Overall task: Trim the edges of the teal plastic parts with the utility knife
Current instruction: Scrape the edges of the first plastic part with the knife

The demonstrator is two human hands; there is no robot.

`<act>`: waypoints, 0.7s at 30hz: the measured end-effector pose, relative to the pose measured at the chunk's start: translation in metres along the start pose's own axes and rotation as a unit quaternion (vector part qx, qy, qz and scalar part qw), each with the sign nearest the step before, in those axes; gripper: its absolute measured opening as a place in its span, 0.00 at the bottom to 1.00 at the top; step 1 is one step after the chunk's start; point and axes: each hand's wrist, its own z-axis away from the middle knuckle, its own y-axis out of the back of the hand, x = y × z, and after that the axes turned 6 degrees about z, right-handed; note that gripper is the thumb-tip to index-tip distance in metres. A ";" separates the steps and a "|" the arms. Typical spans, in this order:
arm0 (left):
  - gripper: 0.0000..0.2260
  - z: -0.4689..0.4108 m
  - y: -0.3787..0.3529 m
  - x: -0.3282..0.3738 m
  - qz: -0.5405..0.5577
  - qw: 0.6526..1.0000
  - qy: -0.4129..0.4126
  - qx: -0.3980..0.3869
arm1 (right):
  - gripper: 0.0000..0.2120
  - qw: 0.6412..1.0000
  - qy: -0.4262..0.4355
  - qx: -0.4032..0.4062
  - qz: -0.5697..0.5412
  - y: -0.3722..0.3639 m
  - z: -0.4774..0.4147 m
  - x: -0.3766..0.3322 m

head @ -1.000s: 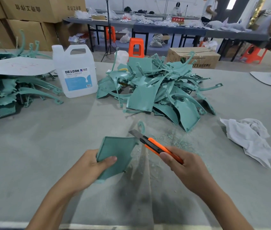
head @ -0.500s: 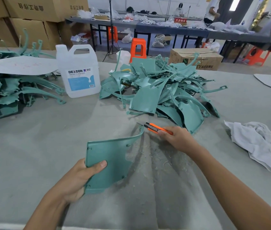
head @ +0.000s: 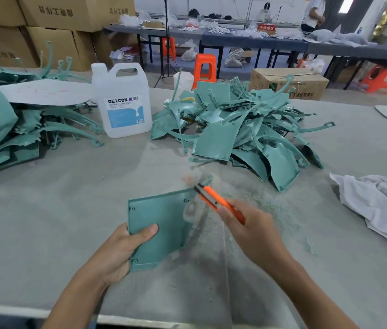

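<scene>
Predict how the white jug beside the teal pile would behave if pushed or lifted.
The jug stands upright on a broad flat base, so a low push would probably slide it; pushed high, it might tip. Its fill level is not clear, so its weight is uncertain. The moulded top handle should make lifting easy.

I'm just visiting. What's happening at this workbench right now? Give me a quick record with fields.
Left hand: grips a flat teal plastic panel by its near left edge
Right hand: holds an orange utility knife, tip at the panel's far right corner
Behind: heap of teal plastic parts
Debris: teal shavings on the grey table
Nearby: white plastic jug, crumpled white cloth
</scene>
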 end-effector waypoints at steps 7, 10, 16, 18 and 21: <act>0.18 -0.001 0.005 -0.003 0.016 1.000 -0.006 -0.008 | 0.15 0.993 0.059 -0.031 0.098 0.003 0.016 -0.043; 0.13 -0.003 0.007 -0.004 0.066 0.998 -0.012 0.014 | 0.15 0.993 0.036 -0.013 0.112 0.011 0.006 -0.030; 0.18 -0.002 0.002 -0.001 0.029 1.000 -0.007 0.001 | 0.14 0.999 0.035 0.022 0.035 0.024 -0.002 -0.014; 0.20 -0.001 0.001 -0.001 0.017 1.000 -0.004 0.003 | 0.15 0.996 0.057 0.006 0.061 0.020 -0.004 -0.018; 0.20 0.000 0.003 -0.002 0.020 1.000 -0.004 0.000 | 0.15 0.993 0.063 -0.019 0.093 0.013 -0.014 -0.013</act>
